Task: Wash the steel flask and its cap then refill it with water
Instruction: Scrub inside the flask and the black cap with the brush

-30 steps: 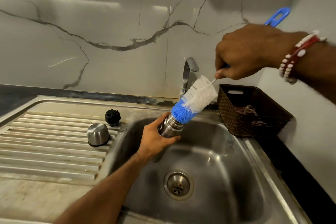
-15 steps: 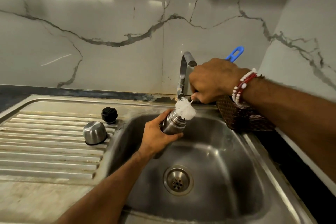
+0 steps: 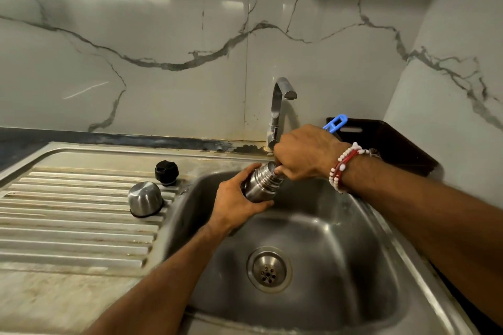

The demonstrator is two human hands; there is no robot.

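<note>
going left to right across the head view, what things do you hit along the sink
steel cup lid → black stopper cap → left hand → steel flask → right hand → beaded bracelet → dark basket

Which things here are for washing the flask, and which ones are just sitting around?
For the job:
steel flask
bottle brush
steel cap
black stopper
tap
sink

Just lying about:
dark basket
ribbed draining board (only holds the cap and stopper)
</note>
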